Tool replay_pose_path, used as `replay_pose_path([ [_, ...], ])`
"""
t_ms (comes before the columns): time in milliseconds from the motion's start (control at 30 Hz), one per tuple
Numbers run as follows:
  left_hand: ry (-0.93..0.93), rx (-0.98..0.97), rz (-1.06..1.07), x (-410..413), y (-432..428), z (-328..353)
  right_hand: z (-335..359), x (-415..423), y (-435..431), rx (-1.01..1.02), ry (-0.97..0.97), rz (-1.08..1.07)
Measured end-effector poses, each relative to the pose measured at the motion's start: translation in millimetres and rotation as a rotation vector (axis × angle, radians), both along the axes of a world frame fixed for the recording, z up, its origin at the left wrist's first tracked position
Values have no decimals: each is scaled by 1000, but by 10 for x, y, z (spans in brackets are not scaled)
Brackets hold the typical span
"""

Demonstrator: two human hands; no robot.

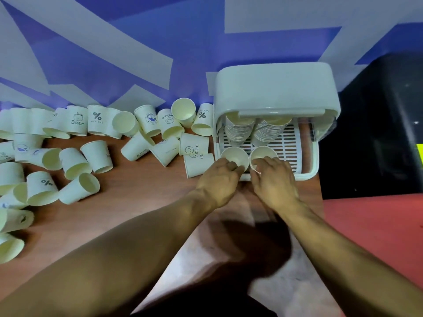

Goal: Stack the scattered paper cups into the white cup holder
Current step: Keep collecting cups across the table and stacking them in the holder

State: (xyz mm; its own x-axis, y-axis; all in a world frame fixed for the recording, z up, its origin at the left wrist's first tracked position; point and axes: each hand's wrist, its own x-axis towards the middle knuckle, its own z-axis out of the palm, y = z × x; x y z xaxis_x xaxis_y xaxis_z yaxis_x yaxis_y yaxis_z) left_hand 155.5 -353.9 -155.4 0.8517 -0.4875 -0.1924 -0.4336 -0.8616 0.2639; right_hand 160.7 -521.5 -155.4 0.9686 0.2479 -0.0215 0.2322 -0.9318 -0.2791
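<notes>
The white cup holder (278, 88) stands at the table's back right, its lid raised over a slatted tray. Two tall stacks of nested cups (238, 131) lean inside it, side by side. My left hand (217, 179) grips an upright paper cup (234, 154) at the tray's front left. Beside it, my right hand (274, 179) holds a second upright cup (263, 153) by its rim at the front of the tray. Several loose paper cups (96, 156), most lying on their sides, are scattered over the wooden table to the left.
A blue and white wall (114, 53) rises right behind the cups. A black box (377, 124) stands close to the holder's right side. Red floor (377, 236) shows beyond the table's right edge (321, 193).
</notes>
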Motion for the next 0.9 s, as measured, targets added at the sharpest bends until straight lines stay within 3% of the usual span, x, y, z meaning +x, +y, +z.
replay_pose_path([
  [167,-162,-274,132,8,80,113,127,-15,60,91,-88,-54],
  [367,-242,-515,787,-76,579,75,401,-29,560,151,-246,129],
  [467,-201,-474,974,-118,959,-45,407,1,975,-30,-191,363],
  [600,-86,-377,1072,-102,1317,-145,279,75,1518,-265,-183,743],
  [767,165,-623,1362,80,1476,-189,131,269,1934,-574,-92,979],
  [900,256,-751,1412,174,1475,-282,184,385,2017,-759,93,1064],
])
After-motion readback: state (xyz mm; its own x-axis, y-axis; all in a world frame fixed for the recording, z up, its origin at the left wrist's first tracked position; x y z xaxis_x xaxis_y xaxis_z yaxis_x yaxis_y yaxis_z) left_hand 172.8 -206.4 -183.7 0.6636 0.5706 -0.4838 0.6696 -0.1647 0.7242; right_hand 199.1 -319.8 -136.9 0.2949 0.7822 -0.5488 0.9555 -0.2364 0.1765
